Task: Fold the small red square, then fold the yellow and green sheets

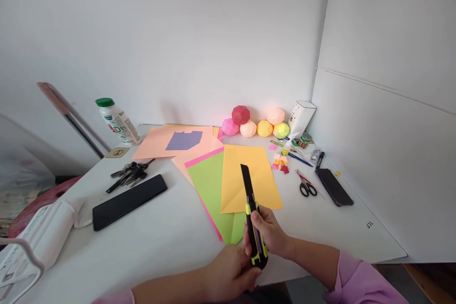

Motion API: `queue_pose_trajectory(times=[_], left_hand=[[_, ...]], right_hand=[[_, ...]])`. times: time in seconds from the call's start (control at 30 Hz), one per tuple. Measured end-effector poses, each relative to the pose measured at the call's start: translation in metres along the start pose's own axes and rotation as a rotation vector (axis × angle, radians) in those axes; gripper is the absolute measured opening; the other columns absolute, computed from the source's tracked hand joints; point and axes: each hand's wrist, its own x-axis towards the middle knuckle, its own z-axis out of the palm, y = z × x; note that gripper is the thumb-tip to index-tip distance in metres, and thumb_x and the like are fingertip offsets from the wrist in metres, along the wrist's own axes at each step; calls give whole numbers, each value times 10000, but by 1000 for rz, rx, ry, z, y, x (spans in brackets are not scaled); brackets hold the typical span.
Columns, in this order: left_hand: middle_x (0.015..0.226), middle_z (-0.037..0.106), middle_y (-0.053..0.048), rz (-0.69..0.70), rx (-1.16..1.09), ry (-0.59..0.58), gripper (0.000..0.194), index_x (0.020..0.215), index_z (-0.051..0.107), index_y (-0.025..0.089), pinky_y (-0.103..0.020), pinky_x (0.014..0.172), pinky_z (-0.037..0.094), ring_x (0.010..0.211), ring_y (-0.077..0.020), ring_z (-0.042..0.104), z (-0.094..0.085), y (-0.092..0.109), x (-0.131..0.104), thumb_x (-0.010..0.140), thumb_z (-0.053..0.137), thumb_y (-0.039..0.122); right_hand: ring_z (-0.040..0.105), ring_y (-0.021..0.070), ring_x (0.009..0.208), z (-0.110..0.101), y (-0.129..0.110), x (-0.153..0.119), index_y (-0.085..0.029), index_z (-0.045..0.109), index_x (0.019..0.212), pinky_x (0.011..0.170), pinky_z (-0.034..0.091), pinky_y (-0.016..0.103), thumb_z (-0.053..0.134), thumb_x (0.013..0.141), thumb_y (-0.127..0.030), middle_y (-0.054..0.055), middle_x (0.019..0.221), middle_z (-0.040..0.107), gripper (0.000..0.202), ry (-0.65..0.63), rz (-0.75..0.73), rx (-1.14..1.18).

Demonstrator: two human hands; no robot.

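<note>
My right hand (270,230) is wrapped around the black and yellow-green handle of a utility knife (253,228), its thumb along the side. The wide dark blade is extended and points up and away from me. Curled at the lower end of the handle, my left hand (231,268) grips it with its thumb near the butt; some of its fingers are hidden. Beyond the blade lies a yellow-orange sheet (235,171), overlapping a green sheet (206,185) and a pink one beneath.
Peach paper (149,145) with a purple piece (185,140) lies farther back. Folded paper balls (241,115) stand by the wall. Scissors (308,189), paper scraps (280,164) and a glue bottle (286,148) are right; keys (130,173), a phone (130,202) and a white bottle (117,121) left.
</note>
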Motion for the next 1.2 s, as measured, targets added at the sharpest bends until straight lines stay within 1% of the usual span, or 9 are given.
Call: queue_pose_trajectory(times=[0.17, 0.3, 0.37, 0.5, 0.63, 0.77, 0.87, 1.0, 1.2], left_hand=[[562, 626, -14, -93, -324, 167, 430, 715, 592, 170, -216, 433, 331, 412, -93, 424, -13, -6, 4, 832, 519, 578], [573, 579, -1, -120, -440, 659, 430, 639, 523, 188, -235, 550, 395, 540, -116, 499, -59, -6, -1, 852, 473, 558], [747, 637, -27, -173, -572, 1179, 258, 677, 580, 187, -258, 653, 419, 741, -163, 566, -88, -10, -7, 752, 616, 431], [1076, 599, -53, -285, -711, 1406, 203, 924, 586, 222, -318, 867, 416, 1107, -219, 518, -134, -30, -13, 738, 595, 305], [1025, 559, -98, -385, -893, 1400, 78, 830, 519, 198, -357, 800, 484, 1022, -236, 589, -153, -48, -12, 757, 528, 223], [946, 560, -82, -434, -983, 1295, 28, 769, 488, 192, -317, 682, 519, 852, -200, 646, -161, -49, -13, 760, 507, 174], [871, 591, -75, -437, -985, 1159, 14, 765, 510, 181, -282, 623, 519, 732, -168, 652, -164, -48, -13, 770, 502, 170], [764, 646, -86, -431, -882, 925, 112, 816, 594, 139, -243, 458, 456, 544, -151, 610, -156, -51, -7, 732, 606, 212], [448, 527, 57, -366, -614, 940, 234, 803, 605, 145, -201, 312, 242, 264, -83, 372, -133, -62, 6, 631, 696, 276]], right_hand=[[513, 120, 395, -32, -41, -1, -221, 427, 828, 393, 410, 243, 504, 832, -600, -36, 591, 570, 387, 334, -16, -366], [628, 236, 720, -89, -59, -21, -199, 518, 996, 585, 462, 317, 376, 902, -433, 83, 786, 634, 289, 756, -66, -1246], [627, 286, 860, -113, -48, -34, -164, 542, 1077, 620, 465, 344, 345, 911, -345, 155, 936, 640, 315, 876, 18, -1594], [604, 322, 825, -137, -15, -53, -53, 559, 1159, 561, 450, 355, 349, 935, -296, 201, 890, 607, 392, 880, 174, -2033], [585, 313, 804, -138, -9, -57, -6, 571, 1159, 590, 459, 369, 363, 943, -290, 204, 880, 595, 413, 852, 146, -2175], [542, 350, 1014, -121, -20, -41, -39, 585, 1154, 777, 475, 453, 399, 936, -334, 235, 1077, 580, 411, 756, -85, -2146], [393, 357, 1280, -97, -22, -20, -87, 534, 1274, 999, 389, 474, 449, 924, -408, 225, 1358, 453, 482, 397, -209, -2025], [233, 347, 1403, -67, -11, 9, -130, 421, 1401, 1099, 296, 488, 443, 920, -498, 183, 1512, 285, 606, -35, -61, -1866], [220, 349, 1409, -58, 2, 17, -98, 420, 1400, 1124, 240, 533, 377, 953, -477, 198, 1511, 282, 588, -28, -82, -1800]])
